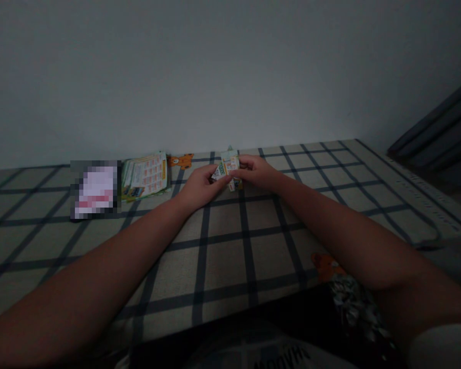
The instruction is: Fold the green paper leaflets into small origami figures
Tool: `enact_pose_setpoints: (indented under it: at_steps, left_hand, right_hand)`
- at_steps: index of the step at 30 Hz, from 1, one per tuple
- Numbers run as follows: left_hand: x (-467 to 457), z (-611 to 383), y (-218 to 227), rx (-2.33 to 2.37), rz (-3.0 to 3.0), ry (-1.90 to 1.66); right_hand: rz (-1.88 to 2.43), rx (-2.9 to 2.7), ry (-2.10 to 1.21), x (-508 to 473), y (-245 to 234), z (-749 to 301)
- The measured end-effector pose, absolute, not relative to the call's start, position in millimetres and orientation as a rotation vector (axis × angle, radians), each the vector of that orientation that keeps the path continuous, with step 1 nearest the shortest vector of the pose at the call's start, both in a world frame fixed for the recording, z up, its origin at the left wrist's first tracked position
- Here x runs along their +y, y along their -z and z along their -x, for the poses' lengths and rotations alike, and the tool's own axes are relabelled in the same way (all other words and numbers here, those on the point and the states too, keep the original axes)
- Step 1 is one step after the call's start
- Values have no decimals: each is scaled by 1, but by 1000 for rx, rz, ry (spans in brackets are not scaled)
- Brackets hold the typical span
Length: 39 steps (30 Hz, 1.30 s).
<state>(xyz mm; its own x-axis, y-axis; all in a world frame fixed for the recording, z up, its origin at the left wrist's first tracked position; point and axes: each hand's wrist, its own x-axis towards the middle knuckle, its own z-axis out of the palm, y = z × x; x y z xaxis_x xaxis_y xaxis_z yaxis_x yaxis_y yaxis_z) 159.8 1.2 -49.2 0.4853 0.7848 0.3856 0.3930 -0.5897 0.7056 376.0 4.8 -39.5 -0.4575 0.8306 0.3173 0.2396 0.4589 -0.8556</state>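
Observation:
Both my arms reach forward over a checked bed sheet [223,256] in dim light. My left hand [200,187] and my right hand [259,171] meet near the wall, and both pinch a small bundle of printed paper cards [226,166] between their fingers. The cards are whitish with green and orange print. A few more cards show just below and behind the bundle, partly hidden by my fingers.
A stack of printed leaflets [146,175] lies left of my hands. Beside it sits a blurred-out rectangular item [96,189]. An orange bear print [180,160] marks the sheet. A plain wall rises behind; a dark curtain [438,133] hangs at the right.

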Motion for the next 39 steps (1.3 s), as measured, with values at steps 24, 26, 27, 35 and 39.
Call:
enact_pose_setpoints:
  at_steps: [24,26,27,35,39]
  left_hand:
    - [-1,-160,46,1002,-2084,-869]
    - [0,-160,47,999,-2072,-876]
    - [0,-160,48,995,-2065,-877]
    - [-3,-161,44,980,-2004,-892]
    - [-5,-161,42,973,-1985,-867]
  right_hand:
    - [977,-1917,-887,1,36,-376]
    - [993,-1913,-853,1,36,-376]
    - [993,-1908,-850,0,37,-375]
    - [1015,-1953,-758,0,33,-377]
    - [981,-1984,-779,0,32,-380]
